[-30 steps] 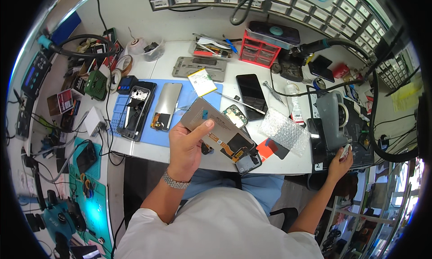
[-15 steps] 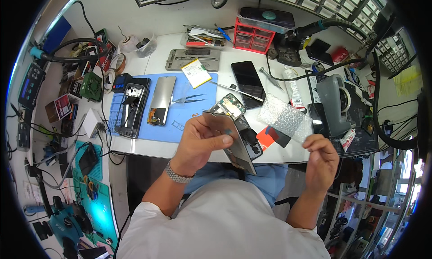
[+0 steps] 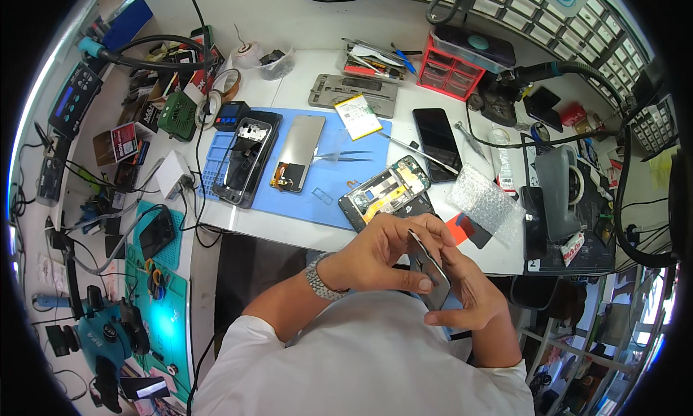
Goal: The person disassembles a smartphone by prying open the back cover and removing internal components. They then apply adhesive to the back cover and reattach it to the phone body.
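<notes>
A thin phone screen panel (image 3: 432,277) is held tilted, nearly edge-on, above my lap at the table's front edge. My left hand (image 3: 375,253) grips it, thumb on one face and fingers behind. From the other side my right hand (image 3: 473,289) holds its edge between thumb and fingers. Just beyond them lies an opened phone (image 3: 390,188) with its circuit board and yellow flex cable bare, partly hidden by my left hand. A sheet of bubble wrap (image 3: 487,203) rests to the right, beside an orange-red card (image 3: 458,228).
The blue mat (image 3: 271,203) bears a second screen panel (image 3: 302,145), an opened phone frame (image 3: 251,156) and tweezers (image 3: 346,156). A white battery (image 3: 357,118), a black phone (image 3: 437,143) and a screwdriver (image 3: 471,138) lie behind. A grey tape dispenser (image 3: 556,192) stands right.
My right hand has let go of the bubble wrap, now on the table, and come left onto the screen panel. The panel has moved right with my left hand. The view has shifted.
</notes>
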`<state>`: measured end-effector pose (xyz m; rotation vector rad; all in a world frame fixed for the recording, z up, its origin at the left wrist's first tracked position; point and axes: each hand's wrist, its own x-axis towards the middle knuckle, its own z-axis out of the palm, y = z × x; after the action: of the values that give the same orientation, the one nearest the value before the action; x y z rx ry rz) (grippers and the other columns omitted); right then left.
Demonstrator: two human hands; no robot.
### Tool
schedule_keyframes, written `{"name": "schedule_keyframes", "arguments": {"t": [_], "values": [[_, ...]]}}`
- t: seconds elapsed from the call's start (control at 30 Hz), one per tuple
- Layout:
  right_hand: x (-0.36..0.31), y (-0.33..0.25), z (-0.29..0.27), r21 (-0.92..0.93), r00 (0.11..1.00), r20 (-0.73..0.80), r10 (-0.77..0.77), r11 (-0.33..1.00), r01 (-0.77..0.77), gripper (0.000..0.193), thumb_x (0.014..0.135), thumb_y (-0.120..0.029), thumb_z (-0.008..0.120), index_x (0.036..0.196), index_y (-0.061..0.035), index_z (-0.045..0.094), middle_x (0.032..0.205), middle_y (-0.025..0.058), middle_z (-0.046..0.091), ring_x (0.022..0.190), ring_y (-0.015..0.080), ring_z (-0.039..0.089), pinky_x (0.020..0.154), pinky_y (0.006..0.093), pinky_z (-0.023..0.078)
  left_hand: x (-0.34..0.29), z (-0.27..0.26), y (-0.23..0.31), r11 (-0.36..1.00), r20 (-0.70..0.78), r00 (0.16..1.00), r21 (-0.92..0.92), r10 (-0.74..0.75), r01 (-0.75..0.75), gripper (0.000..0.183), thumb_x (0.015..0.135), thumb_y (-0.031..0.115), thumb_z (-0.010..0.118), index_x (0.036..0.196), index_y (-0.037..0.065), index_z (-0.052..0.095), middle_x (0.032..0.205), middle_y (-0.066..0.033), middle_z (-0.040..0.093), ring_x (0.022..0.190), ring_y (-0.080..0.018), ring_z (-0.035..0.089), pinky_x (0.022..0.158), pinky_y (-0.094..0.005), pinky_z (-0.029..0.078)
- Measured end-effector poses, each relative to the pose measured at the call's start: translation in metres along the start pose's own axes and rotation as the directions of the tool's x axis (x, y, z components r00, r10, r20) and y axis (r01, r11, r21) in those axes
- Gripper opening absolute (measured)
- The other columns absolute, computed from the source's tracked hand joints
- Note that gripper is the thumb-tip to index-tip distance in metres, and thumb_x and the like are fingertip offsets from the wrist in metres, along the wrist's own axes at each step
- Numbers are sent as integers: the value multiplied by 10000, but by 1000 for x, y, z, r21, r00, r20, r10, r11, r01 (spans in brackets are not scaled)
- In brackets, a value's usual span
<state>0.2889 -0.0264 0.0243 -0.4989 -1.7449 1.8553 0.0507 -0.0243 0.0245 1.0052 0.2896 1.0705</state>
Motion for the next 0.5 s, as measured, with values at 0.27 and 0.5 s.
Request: {"name": "schedule_keyframes", "arguments": {"t": [0.27,0.5], "values": [[-7,5,-1,-102,995,46,-89,990,93,1085,692,-68,915,1613,21,349,1500,184,518,1376,294,504,1152,429,393,2,-3,-9,998,126,992,-49,-30,36,264,798,18,891,1036,40,778,1293,-138,663,1229,-239,616,1028,-380,493],[-1,-7,5,-41,988,-118,-99,995,94,902,652,-99,941,1442,33,525,1365,146,580,1267,259,547,1106,400,412,1,-4,13,979,-77,994,183,-77,90,253,820,65,878,1053,45,782,1294,-126,675,1274,-279,600,1042,-410,473]]}}
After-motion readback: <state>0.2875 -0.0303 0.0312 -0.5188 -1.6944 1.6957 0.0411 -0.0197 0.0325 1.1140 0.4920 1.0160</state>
